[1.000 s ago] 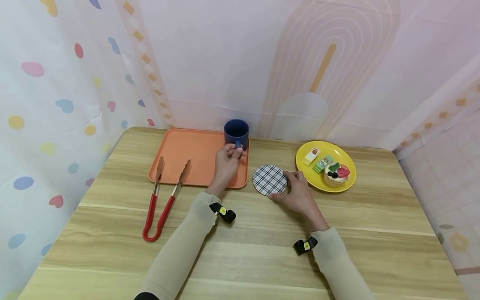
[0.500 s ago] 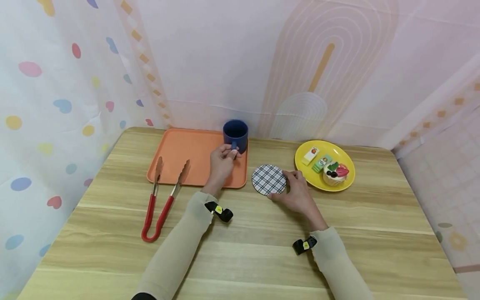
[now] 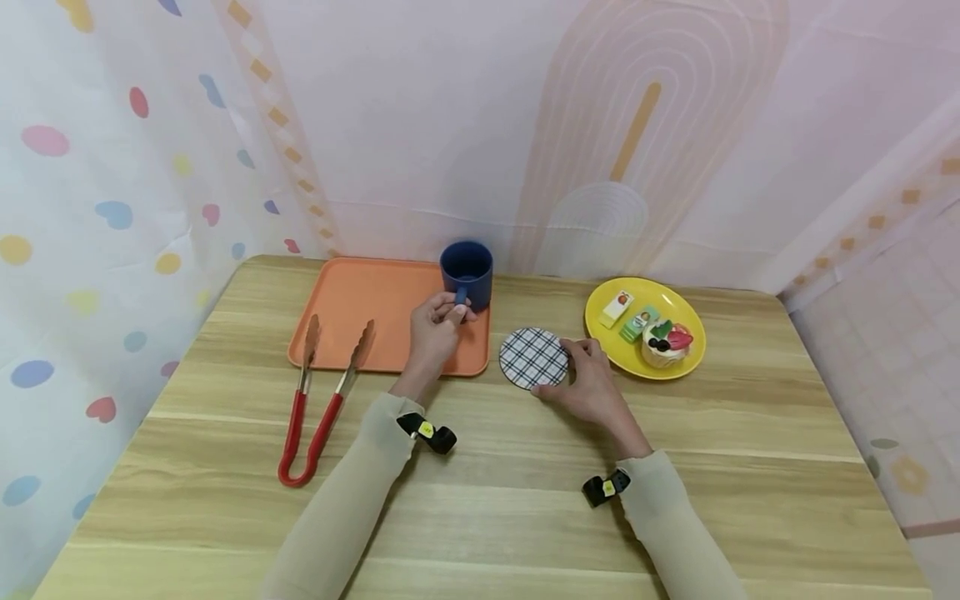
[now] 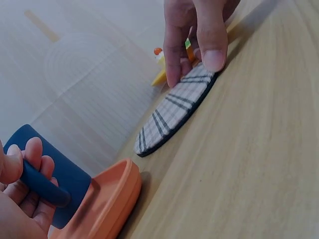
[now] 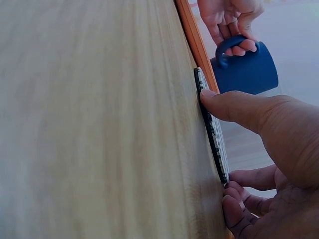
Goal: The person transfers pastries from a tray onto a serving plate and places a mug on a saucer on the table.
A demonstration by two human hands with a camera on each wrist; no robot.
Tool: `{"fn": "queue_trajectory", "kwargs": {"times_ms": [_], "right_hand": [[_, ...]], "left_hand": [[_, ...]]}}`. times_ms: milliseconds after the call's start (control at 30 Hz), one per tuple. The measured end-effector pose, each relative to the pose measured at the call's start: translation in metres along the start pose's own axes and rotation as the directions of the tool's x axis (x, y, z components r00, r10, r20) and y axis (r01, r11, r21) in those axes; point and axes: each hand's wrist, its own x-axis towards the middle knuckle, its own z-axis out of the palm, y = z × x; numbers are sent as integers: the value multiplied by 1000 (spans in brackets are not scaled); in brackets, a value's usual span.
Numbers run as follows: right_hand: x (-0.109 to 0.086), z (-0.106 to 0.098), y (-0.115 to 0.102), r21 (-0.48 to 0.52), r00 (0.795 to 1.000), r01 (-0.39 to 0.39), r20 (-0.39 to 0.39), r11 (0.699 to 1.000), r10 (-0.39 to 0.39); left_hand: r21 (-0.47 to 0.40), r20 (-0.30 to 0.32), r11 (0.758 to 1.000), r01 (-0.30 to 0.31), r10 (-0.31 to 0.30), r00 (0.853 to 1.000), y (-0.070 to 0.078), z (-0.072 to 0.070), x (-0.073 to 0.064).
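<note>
Little has moved: left hand (image 3: pixel 437 321) still grips the blue mug (image 3: pixel 467 273) handle on the orange tray (image 3: pixel 352 312). Right hand (image 3: pixel 592 385) pinches the checked coaster (image 3: pixel 533 358) edge on the table. Lift mug level, keep coaster flat.

Left hand (image 3: pixel 437 321) fingers curl round the mug (image 3: pixel 467 274) handle at the tray's (image 3: pixel 352 308) far right corner; wall curtain close behind the mug, little room past the fingertips. Open tray floor to the left of those fingers, tongs (image 3: pixel 318 398) further left with tips on the tray's near rim. Coaster (image 3: pixel 533 358) lies just right of the tray edge, narrow gap between them. Right hand (image 3: pixel 592 385) fingers sit on the coaster's right rim; yellow plate (image 3: pixel 647 327) with cake just beyond them, tight there. Bare table (image 3: pixel 525 492) nearer than both wrists, wide passage.
</note>
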Motion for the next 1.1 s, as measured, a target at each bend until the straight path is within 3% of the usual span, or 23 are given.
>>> {"fn": "queue_trajectory", "kwargs": {"times_ms": [433, 733, 1100], "right_hand": [[1, 1, -3, 2, 1000, 14, 6, 1000, -14], [-1, -1, -1, 21, 1000, 5, 8, 1000, -5], [-2, -3, -3, 17, 1000, 15, 5, 1000, -15]], "left_hand": [[-33, 62, 999, -15, 17, 998, 13, -5, -16], [2, 125, 1000, -29, 28, 992, 23, -1, -26], [-55, 202, 998, -35, 46, 978, 27, 7, -39]]}}
